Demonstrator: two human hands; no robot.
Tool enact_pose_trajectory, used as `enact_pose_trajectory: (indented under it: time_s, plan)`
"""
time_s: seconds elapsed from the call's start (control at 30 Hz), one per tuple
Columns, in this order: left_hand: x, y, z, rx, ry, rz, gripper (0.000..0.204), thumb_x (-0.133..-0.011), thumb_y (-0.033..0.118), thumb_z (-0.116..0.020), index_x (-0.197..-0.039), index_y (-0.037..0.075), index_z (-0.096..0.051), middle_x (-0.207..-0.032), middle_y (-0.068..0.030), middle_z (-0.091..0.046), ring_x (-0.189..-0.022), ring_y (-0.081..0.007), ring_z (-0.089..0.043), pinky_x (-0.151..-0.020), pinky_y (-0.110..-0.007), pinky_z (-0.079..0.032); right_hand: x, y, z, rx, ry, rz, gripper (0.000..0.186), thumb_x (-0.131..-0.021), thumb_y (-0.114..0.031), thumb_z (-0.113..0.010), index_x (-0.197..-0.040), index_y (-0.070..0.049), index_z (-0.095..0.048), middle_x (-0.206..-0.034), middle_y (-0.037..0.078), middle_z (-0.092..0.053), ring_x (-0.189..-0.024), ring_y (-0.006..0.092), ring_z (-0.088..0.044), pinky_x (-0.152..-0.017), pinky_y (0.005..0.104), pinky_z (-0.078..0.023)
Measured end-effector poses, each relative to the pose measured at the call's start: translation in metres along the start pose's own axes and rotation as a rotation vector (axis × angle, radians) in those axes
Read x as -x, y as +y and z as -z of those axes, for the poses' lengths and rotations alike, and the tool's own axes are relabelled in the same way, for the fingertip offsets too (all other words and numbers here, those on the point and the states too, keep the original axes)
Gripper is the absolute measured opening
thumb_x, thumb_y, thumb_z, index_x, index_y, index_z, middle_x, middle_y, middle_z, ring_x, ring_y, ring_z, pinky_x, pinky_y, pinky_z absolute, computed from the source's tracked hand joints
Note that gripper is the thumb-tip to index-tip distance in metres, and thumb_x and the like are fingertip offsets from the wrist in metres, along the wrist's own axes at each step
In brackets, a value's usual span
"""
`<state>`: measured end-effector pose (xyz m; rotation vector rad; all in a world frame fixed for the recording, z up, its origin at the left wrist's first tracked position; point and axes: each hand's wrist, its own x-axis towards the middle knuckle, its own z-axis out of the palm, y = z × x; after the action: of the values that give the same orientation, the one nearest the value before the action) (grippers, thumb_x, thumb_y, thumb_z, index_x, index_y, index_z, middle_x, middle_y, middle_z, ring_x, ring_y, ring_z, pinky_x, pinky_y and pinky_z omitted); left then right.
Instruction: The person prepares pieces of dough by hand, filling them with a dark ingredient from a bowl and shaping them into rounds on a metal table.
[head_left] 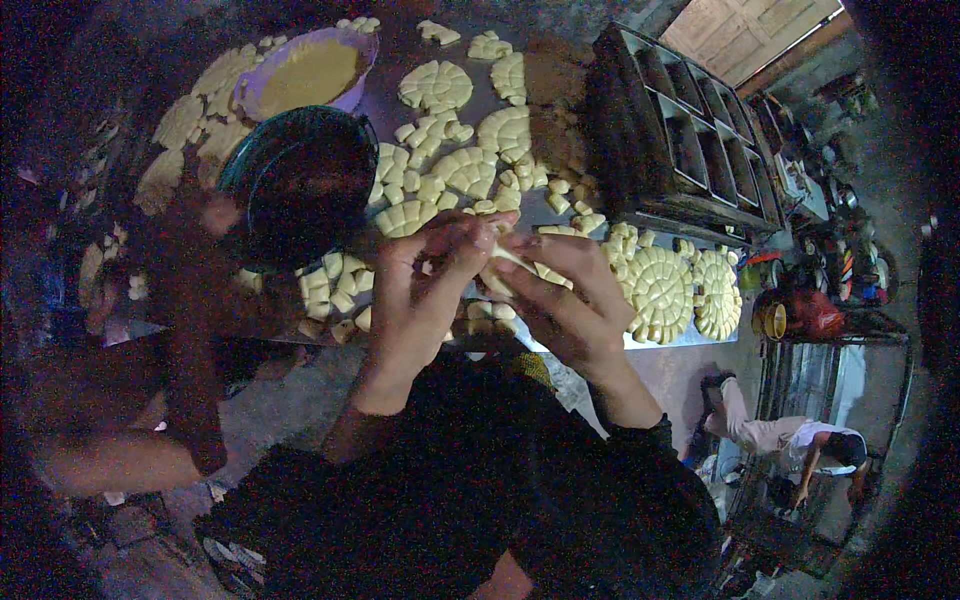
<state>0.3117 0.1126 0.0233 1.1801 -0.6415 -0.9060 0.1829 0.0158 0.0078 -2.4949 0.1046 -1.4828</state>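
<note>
Over the front of the work table, my left hand [428,285] and my right hand [574,292] meet, both closed on one small piece of pale dough [506,257]. The dough shows between the fingertips, stretched a little; the fingers hide much of it. Cut dough pieces [462,172] lie beyond my hands in loose clumps and fan shapes. Beside my right hand sits a round of dough wedges [660,290], with another round [716,293] further right. Small dough lumps [335,280] lie to the left of my left hand.
A dark green-rimmed bucket [232,165] stands left of my hands, before a purple basin [368,88] of yellowish filling. At the right is a dark compartmented rack [640,150]. Another person's arm [120,462] reaches in at left; a person [805,440] bends over at lower right.
</note>
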Motion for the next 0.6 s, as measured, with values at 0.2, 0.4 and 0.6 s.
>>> enact_pose_trajectory:
  time_s: [0.2,0.4,0.6]
  plan:
    - [-0.002,-0.015,-0.037,0.069,-0.019,-0.065,0.020,-0.097,0.012,-0.060,-0.105,-0.003,-0.071,-0.101,-0.0051,-0.070,-0.090,-0.0094,-0.062,-0.081,-0.024,-0.048,0.001,0.010,0.047,-0.075,-0.122,-0.021,0.033,-0.069,-0.007,-0.078,-0.102,-0.005,-0.074,-0.104,0.009,-0.067,-0.093,0.0264,-0.065,-0.078,0.0356,-0.054]
    - [0.002,-0.023,-0.077,-0.017,-0.013,-0.245,0.015,-0.091,0.004,-0.066,-0.103,-0.002,-0.072,-0.097,-0.0061,-0.070,-0.086,-0.0103,-0.063,-0.078,-0.023,-0.049,0.010,0.032,0.087,-0.041,-0.077,0.072,0.027,-0.067,-0.007,-0.078,-0.093,-0.005,-0.072,-0.104,0.009,-0.068,-0.091,0.0265,-0.065,-0.074,0.0360,-0.052]
    - [0.000,-0.016,-0.117,-0.323,-0.054,-0.363,0.018,-0.090,0.004,-0.067,-0.106,-0.003,-0.072,-0.095,-0.0077,-0.071,-0.086,-0.0111,-0.064,-0.081,-0.024,-0.049,0.036,0.056,0.116,-0.093,0.031,0.049,0.028,-0.067,-0.012,-0.080,-0.093,-0.007,-0.072,-0.104,0.008,-0.068,-0.092,0.0260,-0.065,-0.077,0.0373,-0.052]
